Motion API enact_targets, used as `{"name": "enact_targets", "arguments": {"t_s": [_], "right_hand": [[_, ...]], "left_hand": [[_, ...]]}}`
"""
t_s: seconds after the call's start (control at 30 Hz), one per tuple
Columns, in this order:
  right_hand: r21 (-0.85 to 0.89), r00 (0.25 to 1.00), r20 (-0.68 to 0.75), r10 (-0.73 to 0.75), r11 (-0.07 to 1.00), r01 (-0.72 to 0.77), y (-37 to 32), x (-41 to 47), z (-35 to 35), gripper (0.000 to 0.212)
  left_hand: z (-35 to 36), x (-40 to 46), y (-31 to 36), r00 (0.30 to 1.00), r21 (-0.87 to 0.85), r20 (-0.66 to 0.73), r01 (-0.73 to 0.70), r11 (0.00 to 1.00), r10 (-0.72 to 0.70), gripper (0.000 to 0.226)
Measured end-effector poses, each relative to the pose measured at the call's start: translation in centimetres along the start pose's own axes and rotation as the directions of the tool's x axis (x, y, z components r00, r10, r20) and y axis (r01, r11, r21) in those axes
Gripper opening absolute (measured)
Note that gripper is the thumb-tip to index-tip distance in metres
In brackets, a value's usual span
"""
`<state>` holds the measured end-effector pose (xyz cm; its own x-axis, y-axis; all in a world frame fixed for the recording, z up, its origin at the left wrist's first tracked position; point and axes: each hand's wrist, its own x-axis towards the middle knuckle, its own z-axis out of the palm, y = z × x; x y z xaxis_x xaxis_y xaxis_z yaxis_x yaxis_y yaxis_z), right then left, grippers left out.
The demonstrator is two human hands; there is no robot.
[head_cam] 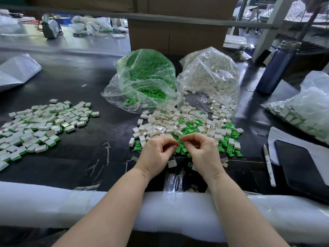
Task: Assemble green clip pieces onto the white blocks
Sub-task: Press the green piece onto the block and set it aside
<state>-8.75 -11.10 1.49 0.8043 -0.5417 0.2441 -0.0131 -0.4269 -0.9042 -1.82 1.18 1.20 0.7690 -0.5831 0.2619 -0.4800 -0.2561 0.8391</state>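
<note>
Both hands hovering right over the mixed parts pile

Left hand (156,152) and right hand (201,150) are pinching fingertips together; can't tell what each grip is holding. Finished blocks (41,125) are sitting off left, keeping them separate.

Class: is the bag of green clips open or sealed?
Open: the bag of green clips gapes toward the person, with clips spilling onto the table.

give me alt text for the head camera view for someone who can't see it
Two bare hands, left hand and right hand, meet fingertip to fingertip over a mixed heap of white blocks and green clips on a black table.
</note>
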Motion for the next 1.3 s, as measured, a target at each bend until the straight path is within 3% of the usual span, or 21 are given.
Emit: {"name": "enact_targets", "arguments": {"t_s": [0.13,0.3,0.4,0.57,0.67,0.73,0.97,1.13,1.3], "right_hand": [[0.041,0.991,-0.126,0.038,0.999,-0.033,0.18,0.23,-0.26,0.02],[0.042,0.973,-0.219,0.065,0.997,-0.057,0.28,0.42,-0.36,0.021],[0.026,0.976,-0.213,0.05,0.999,-0.045,0.22,0.36,-0.31,0.02],[0.033,0.981,-0.19,0.023,0.999,-0.017,-0.03,0.28,-0.32,0.021],[0.053,0.994,-0.108,0.017,0.999,-0.011,-0.22,0.08,-0.2,0.018],[0.057,0.999,-0.038,0.02,0.998,-0.018,-0.29,-0.07,-0.08,0.016],[0.172,0.997,0.071,0.036,0.984,-0.048,-0.25,-0.15,0.05,0.017],[0.314,0.995,0.089,0.047,0.947,-0.073,-0.4,-0.22,0.17,0.015],[0.223,0.996,0.093,0.008,0.975,-0.028,-0.38,-0.25,0.4,0.018]], "left_hand": [[0.24,-0.29,0.12,0.993,0.118,0.083,-0.096,0.988,0.087,0.016],[0.7,-0.33,-0.04,0.941,0.303,0.301,-0.247,0.921,0.153,0.04],[0.9,-0.27,-0.19,0.914,0.407,0.366,-0.328,0.853,0.177,0.033],[0.92,-0.09,-0.44,0.957,0.247,0.187,-0.266,0.932,0.223,0.017],[0.52,0.01,-0.38,0.996,0.007,-0.014,-0.088,0.996,0.088,0.014],[0.38,0.06,-0.4,0.997,-0.105,-0.07,-0.023,0.994,0.016,0.017],[0.18,0.12,-0.66,0.992,-0.266,-0.114,0.025,0.964,-0.057,0.034],[0.23,0.14,-0.46,0.993,-0.338,-0.072,0.063,0.939,-0.092,0.02],[0.25,0.32,-0.61,0.995,-0.331,-0.062,0.048,0.942,-0.073,0.013]]}}
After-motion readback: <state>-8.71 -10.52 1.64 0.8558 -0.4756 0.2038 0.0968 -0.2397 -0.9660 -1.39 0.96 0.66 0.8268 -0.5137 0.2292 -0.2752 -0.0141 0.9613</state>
